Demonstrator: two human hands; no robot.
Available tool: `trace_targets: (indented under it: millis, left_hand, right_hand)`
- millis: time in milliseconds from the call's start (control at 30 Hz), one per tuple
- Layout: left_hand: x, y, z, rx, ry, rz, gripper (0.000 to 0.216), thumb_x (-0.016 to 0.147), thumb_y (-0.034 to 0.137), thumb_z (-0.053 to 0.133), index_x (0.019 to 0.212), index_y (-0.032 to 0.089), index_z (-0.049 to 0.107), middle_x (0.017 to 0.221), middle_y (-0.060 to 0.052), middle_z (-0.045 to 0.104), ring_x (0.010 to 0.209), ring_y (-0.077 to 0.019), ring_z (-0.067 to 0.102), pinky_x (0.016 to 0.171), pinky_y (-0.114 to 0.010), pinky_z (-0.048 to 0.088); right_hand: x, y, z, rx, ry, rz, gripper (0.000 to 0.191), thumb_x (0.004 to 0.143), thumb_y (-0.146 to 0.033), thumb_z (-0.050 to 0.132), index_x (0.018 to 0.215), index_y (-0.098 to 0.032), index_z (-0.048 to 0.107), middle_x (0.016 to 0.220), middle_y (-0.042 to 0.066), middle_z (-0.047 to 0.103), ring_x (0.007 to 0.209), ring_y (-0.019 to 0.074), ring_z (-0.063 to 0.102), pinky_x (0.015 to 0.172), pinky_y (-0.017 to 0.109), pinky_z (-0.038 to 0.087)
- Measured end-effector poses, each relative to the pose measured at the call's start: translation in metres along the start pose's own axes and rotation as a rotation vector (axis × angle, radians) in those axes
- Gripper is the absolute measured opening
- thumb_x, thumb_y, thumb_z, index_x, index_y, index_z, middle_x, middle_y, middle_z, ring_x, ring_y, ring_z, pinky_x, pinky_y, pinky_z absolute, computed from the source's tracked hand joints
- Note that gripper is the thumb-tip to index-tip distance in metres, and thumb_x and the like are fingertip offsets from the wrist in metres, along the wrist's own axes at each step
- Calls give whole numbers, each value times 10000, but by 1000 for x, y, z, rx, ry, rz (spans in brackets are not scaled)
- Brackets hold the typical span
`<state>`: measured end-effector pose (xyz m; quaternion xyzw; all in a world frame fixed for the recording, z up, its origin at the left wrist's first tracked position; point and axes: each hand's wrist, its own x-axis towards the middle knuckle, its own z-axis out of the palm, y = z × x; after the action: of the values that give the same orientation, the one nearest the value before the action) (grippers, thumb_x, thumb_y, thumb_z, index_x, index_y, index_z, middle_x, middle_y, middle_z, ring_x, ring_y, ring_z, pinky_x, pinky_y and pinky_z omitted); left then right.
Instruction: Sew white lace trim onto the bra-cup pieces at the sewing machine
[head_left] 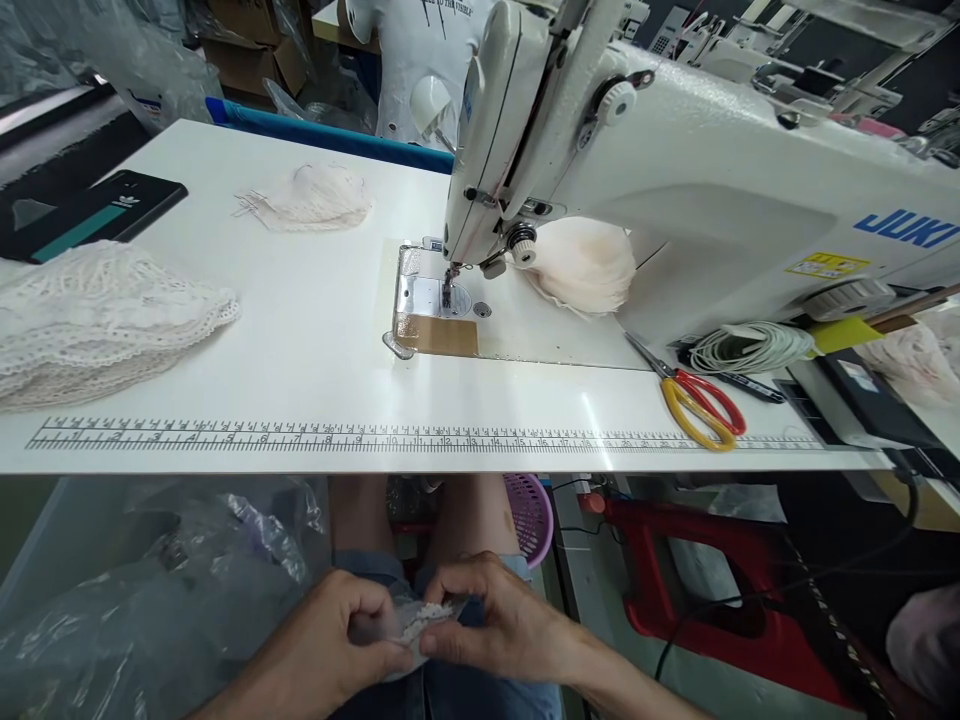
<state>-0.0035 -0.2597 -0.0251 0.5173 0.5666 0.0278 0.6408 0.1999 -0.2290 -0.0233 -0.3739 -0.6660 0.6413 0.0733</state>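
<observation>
Held a small white lacy cloth (414, 628) low over the lap, above denim shorts (472, 695) and on the near side of the table edge. Pinched one end with the left hand (349, 635), thumb and forefinger bent into a loop with tips close together on the cloth; pinched the other end with the right hand (499, 620), forefinger above and thumb below, only the cloth's thickness or a little more between them. Could not make out the remaining fingertips, nor the full outline of the cloth behind the hands.

Looked very light and limp — likely to fold or droop at any unsupported end. Seemed hardly slippery, given the bumpy surface, but perhaps prone to snagging or stretching. Called, on that judgement, for a flat fingertip pinch at the edge near each end, with slight tension and no tugging at single loops.

Saw clear plastic bags (150, 620) left of the lap, and a purple basket (529, 520) beside the right knee. Found, on the white table (315, 330), a printed ruler (420, 440) along the near edge, with scissors (697, 400) reaching over it. Noticed beyond that a lace-trimmed stack (97, 320) at left, the sewing machine (697, 170) at right — and, past the table, a person in a white shirt (420, 60).
</observation>
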Motion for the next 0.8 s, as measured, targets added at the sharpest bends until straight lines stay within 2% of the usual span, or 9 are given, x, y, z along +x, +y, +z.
trace_targets:
  millis: [133,233,800]
  left_hand:
    - [-2,1,0,32,27,-20,303,655,381,587,500,190,410,510,72,303,530,-104,306,498,-225,203]
    - [-2,3,0,52,46,-31,280,646,370,586,503,187,429,515,66,332,542,-110,335,509,-221,225]
    - [-3,4,-1,-25,-21,-17,249,637,311,600,503,183,433,489,80,306,508,-95,305,471,-226,191]
  right_hand:
    - [-4,-7,3,-116,75,35,243,804,-404,638,890,-178,656,798,13,641,768,158,570,702,237,407]
    - [-6,-10,4,-149,88,65,190,815,-365,629,906,-200,651,842,13,636,834,172,564,738,249,401]
    - [-6,-8,2,-127,36,47,100,809,-223,589,884,-190,646,775,-6,622,741,135,549,672,213,396]
